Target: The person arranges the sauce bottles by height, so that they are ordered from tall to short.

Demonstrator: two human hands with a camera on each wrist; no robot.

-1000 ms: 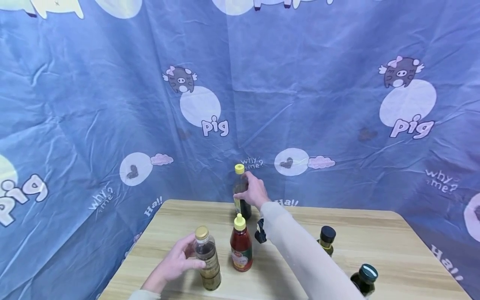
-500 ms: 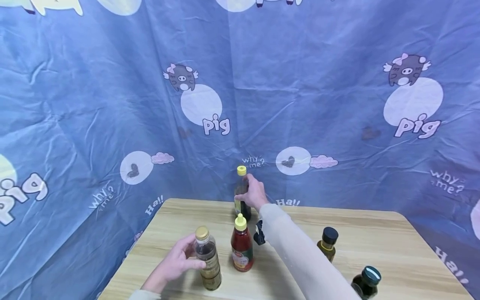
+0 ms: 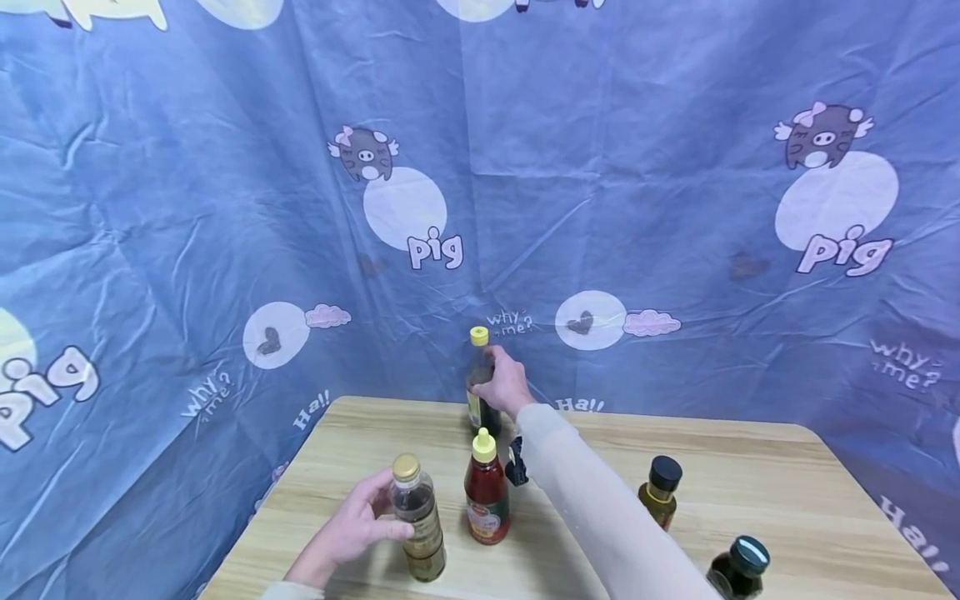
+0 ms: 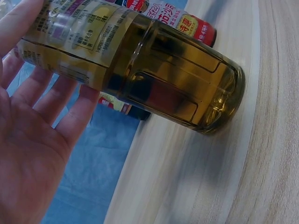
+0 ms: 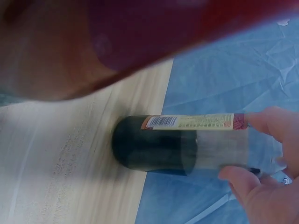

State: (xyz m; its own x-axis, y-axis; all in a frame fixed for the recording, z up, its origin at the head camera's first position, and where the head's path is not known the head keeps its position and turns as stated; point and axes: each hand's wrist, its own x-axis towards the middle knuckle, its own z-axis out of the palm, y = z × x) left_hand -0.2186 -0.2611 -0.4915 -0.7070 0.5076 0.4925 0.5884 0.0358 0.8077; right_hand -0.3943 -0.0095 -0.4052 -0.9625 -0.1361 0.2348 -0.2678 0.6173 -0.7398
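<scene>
My left hand (image 3: 365,523) holds a clear bottle of amber liquid (image 3: 422,533) with a gold cap, thumb on one side and fingers on the other. In the left wrist view, that bottle's label (image 4: 84,32) lies near the fingers; whether its base touches the table is hard to tell. At the table's far edge, my right hand (image 3: 506,385) grips a yellow-capped bottle of dark liquid (image 3: 478,408) by its upper part. The right wrist view shows this dark bottle (image 5: 154,144) partly filled. Between the hands stands a red ketchup bottle (image 3: 487,500) with a yellow nozzle cap.
A black-capped bottle (image 3: 660,492) and a green-capped dark bottle (image 3: 741,567) stand on the right side of the wooden table (image 3: 795,492). Blue patterned cloth (image 3: 637,208) hangs behind and left of the table. My right forearm (image 3: 600,508) reaches across past the ketchup bottle.
Both hands keep their holds. The yellow-capped bottle shifts very slightly in the right hand, and the head view has turned a little, moving the right-hand bottles slightly rightward in frame.
</scene>
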